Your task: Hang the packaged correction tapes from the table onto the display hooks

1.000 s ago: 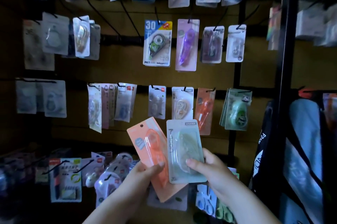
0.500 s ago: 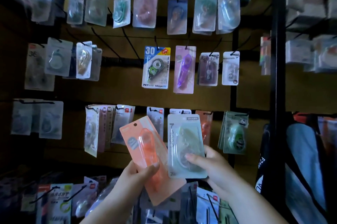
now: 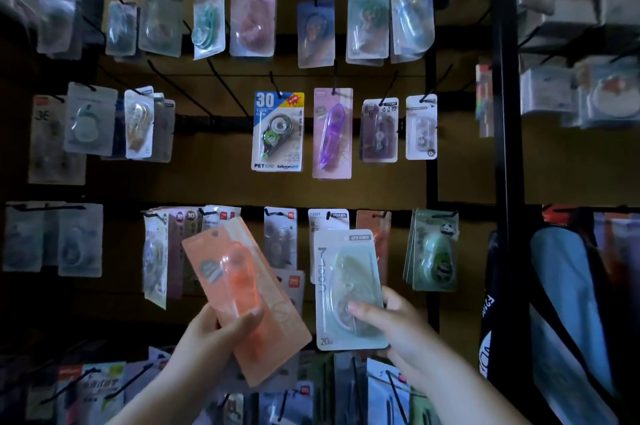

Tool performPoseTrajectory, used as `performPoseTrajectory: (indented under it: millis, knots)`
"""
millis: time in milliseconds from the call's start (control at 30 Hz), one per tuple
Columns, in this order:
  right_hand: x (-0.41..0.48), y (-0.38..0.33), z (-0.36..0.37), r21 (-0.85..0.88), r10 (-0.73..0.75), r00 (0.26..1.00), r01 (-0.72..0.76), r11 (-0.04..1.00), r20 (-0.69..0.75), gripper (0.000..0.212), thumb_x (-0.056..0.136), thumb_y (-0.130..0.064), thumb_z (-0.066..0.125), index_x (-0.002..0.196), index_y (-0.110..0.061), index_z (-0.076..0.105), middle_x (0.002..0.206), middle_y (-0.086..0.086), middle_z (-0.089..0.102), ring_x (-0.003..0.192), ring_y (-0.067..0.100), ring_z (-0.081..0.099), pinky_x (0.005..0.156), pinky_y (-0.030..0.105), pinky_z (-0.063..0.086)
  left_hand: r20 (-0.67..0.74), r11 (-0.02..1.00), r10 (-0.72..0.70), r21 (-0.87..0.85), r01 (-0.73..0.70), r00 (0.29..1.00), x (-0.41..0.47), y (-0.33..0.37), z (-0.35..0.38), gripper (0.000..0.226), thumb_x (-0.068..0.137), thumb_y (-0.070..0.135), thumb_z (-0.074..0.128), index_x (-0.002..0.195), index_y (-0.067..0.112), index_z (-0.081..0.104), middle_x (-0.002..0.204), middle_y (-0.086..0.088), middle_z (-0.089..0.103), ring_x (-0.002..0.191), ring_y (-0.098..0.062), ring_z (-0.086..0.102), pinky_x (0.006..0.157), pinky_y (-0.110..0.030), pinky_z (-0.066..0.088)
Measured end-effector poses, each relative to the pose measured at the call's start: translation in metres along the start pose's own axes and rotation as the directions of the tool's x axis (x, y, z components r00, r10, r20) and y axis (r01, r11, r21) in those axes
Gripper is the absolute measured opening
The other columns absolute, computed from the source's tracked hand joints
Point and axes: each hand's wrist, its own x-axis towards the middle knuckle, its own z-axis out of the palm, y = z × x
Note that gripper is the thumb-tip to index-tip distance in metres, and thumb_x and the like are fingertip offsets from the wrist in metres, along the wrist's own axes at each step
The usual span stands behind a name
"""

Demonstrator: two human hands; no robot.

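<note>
Head view: below and left of the hanging blue "30" pack (image 3: 278,132), the left hand (image 3: 207,338) curls round a tilted orange pack (image 3: 239,286) with a clear blister. Below and right of it, the right hand (image 3: 391,327) pinches an upright pale-green pack (image 3: 346,286) marked "20".

Orange pack (image 3: 239,272), pale-green pack (image 3: 346,268) (display hooks (image 3: 228,88) behind)

orange pack (image 3: 239,281) | pale-green pack (image 3: 346,272) | overlapping → apart | both raised
</note>
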Motion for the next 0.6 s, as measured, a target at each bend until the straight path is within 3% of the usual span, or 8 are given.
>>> performPoseTrajectory:
  millis: [100,233,400,500,600]
  knots:
    - [0.008,0.002,0.007,0.043,0.023,0.999,-0.024,0.999,0.027,0.019,0.082,-0.004,0.061,0.095,-0.018,0.056,0.091,0.002,0.065,0.088,0.021,0.061,0.093,0.041,0.046,-0.071,0.998,0.001,0.057,0.003,0.997,-0.001,0.002,-0.023,0.028,0.081,0.011,0.062,0.108,0.004,0.056,0.101,-0.019,0.066,0.093,-0.035,0.062,0.089,-0.05,0.048]
    - [0.015,0.005,0.024,0.07,0.025,0.996,-0.031,0.997,0.084,0.018,0.084,-0.004,0.06,0.091,-0.019,0.058,0.086,0.001,0.066,0.08,0.017,0.062,0.071,0.027,0.049,-0.15,0.998,0.02,0.065,-0.011,0.988,0.0,0.006,-0.041,0.011,0.085,0.008,0.057,0.095,0.003,0.058,0.087,-0.017,0.066,0.078,-0.03,0.061,0.066,-0.038,0.047]
    - [0.02,0.01,0.035,0.04,0.046,0.988,-0.053,0.998,0.147,0.016,0.086,-0.006,0.058,0.094,-0.02,0.056,0.088,0.002,0.066,0.081,0.019,0.063,0.059,0.025,0.05,-0.214,0.998,0.027,0.069,-0.013,0.976,0.002,0.005,-0.051,0.006,0.085,0.008,0.057,0.09,0.006,0.059,0.083,-0.014,0.065,0.073,-0.027,0.06,0.062,-0.036,0.046]
    - [0.018,0.016,0.039,0.017,0.105,0.98,-0.109,0.994,0.167,0.014,0.088,-0.008,0.056,0.092,-0.021,0.053,0.091,0.006,0.064,0.077,0.022,0.063,0.04,0.022,0.048,-0.215,0.999,0.016,0.053,-0.005,0.977,0.004,0.004,-0.056,0.013,0.085,0.009,0.058,0.098,0.007,0.058,0.087,-0.012,0.065,0.077,-0.026,0.061,0.064,-0.037,0.047]
    - [0.02,0.016,0.047,-0.008,0.114,0.979,-0.114,0.993,0.169,0.012,0.088,-0.009,0.057,0.094,-0.019,0.054,0.095,0.009,0.064,0.076,0.024,0.065,0.036,0.024,0.047,-0.213,0.999,-0.006,0.042,0.015,0.977,0.011,0.003,-0.067,0.022,0.085,0.01,0.059,0.106,0.005,0.056,0.091,-0.013,0.065,0.08,-0.027,0.06,0.068,-0.037,0.048]
